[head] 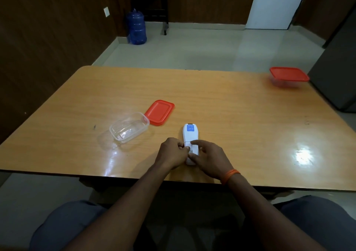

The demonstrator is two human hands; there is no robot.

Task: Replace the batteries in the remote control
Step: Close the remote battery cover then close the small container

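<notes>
Your remote control lies face down near the table's front edge. Your left hand pinches its side, fingers curled; your right hand presses fingertips on its back (blue sticker up). Clear container and red lid sit left; open tabletop right.

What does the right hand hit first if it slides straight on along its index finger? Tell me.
The right hand points up-left across the remote control it already touches. Beyond that, the left hand probably comes first, though depth is unclear.
</notes>
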